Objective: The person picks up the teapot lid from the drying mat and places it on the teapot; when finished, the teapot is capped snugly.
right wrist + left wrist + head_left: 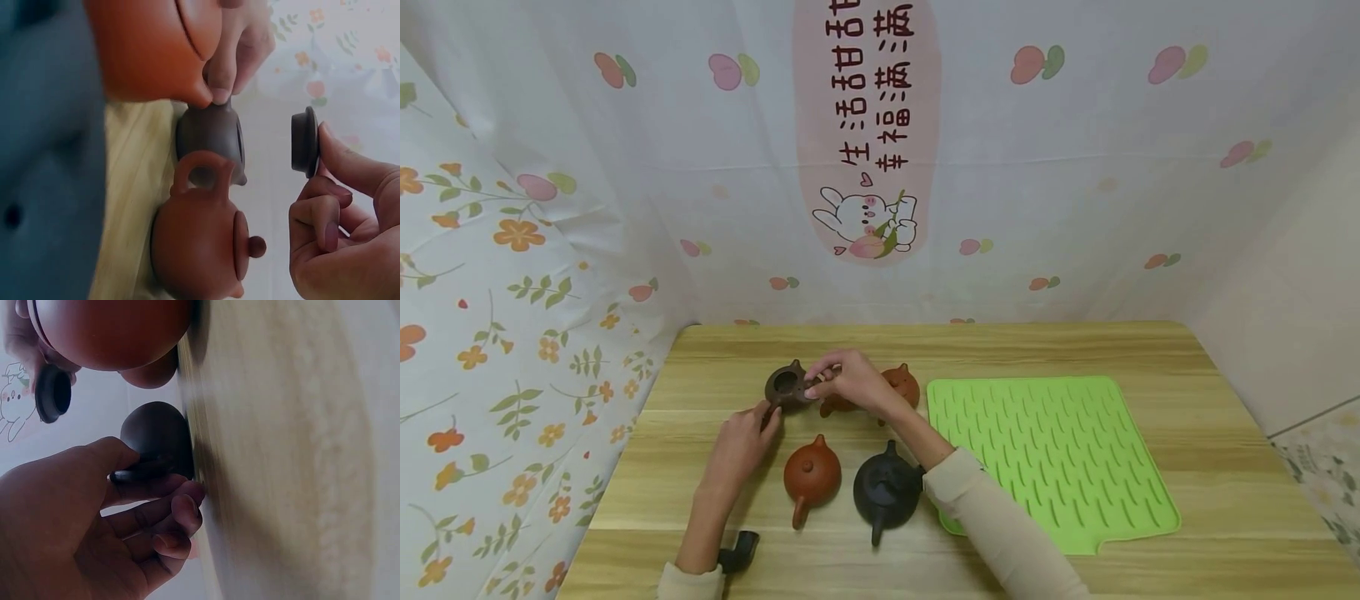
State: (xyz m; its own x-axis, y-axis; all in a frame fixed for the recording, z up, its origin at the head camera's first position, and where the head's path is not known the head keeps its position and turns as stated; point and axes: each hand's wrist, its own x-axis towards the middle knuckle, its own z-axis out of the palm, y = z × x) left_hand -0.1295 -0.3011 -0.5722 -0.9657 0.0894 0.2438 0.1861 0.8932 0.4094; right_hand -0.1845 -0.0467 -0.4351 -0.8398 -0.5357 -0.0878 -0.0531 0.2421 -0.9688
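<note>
A dark brown teapot (785,387) stands at the back left of the table with its top uncovered, its round opening showing in the head view. My left hand (741,442) pinches its handle (145,469) between thumb and forefinger. Above and to the right of it, my right hand (856,380) holds the dark round lid (305,142) up by its top, between thumb and fingers. The lid is apart from the pot, its underside rim facing the camera in the left wrist view. Under my right hand sits a reddish-brown teapot (197,247), partly hidden in the head view.
An orange-red teapot (812,472) and a black teapot (887,490) stand nearer the front. Another reddish teapot (904,385) is behind my right forearm. A green ridged mat (1052,458) lies to the right. Printed cloth (1000,208) hangs behind the wooden table.
</note>
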